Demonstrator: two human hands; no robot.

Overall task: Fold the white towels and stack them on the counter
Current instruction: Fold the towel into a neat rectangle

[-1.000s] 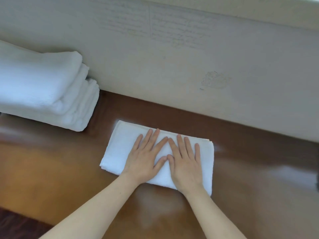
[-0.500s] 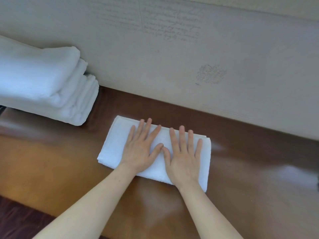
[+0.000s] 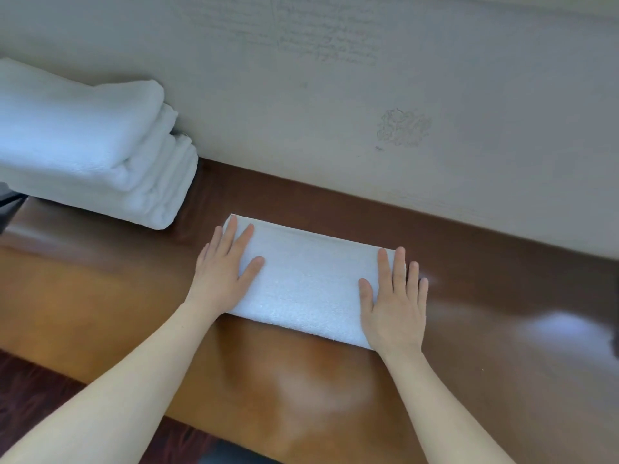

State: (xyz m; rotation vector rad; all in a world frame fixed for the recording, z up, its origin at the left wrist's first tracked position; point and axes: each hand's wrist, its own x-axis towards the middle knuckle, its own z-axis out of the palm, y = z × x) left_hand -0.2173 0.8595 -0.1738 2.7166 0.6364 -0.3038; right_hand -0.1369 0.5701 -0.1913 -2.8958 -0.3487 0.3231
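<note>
Two hands are laid flat on one folded white towel [image 3: 308, 286], which lies on the glossy brown counter [image 3: 502, 329], near the pale wall [image 3: 335, 95]. A strip of bare counter is seen between the towel and the wall.

The left hand [image 3: 222, 276] is placed on the left end of the towel. Its fingers are straight and a little spread, and the outer ones reach over the left edge. The right hand [image 3: 395, 306] is placed on the right end. Its fingers are straight and close together, and the little finger lies past the right edge, over the counter. The cloth is only pressed by the palms and fingers; it is not gripped or pinched by either hand. A wide part of the towel is left uncovered between the two hands.

The towel is folded into a long rectangle. It is set slantwise, with its left end higher in the picture than its right end. Layered edges are seen along its far side.

A stack of folded white towels [image 3: 93, 152] is seen at the far left on the counter, close to the wall and well apart from the towel under the hands. The stack is cut by the picture edge, so the number of towels cannot be told. A dark object [image 3: 8, 205] is partly seen at the left edge beside the stack; what it is cannot be told. A faint rough mark [image 3: 403, 127] is seen on the wall.
</note>
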